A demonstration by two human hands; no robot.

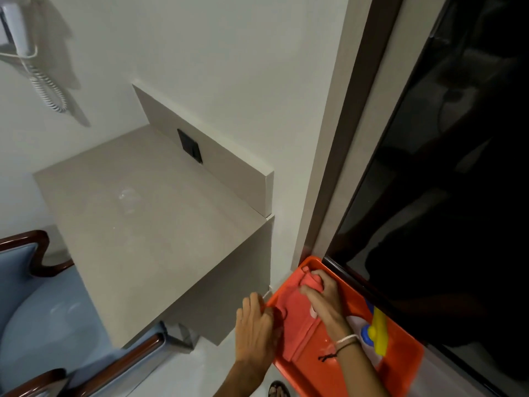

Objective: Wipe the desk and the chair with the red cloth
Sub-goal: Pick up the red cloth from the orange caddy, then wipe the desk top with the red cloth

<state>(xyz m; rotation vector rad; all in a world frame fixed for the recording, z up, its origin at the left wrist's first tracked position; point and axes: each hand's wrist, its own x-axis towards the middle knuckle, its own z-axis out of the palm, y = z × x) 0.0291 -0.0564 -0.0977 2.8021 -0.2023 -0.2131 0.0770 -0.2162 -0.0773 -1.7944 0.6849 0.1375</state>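
Red cloth (pixel 297 319) under both hands (in tray)

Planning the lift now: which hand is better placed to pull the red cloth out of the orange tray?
Right. The right hand already lies on the folded red cloth inside the orange plastic tray, fingers curled over its far end. The left hand only holds the tray's rim.

Under my right hand (pixel 320 299) the orange tray (pixel 315 373) holds the red cloth (pixel 297 319) and, beyond my wrist, a spray bottle (pixel 372 333).
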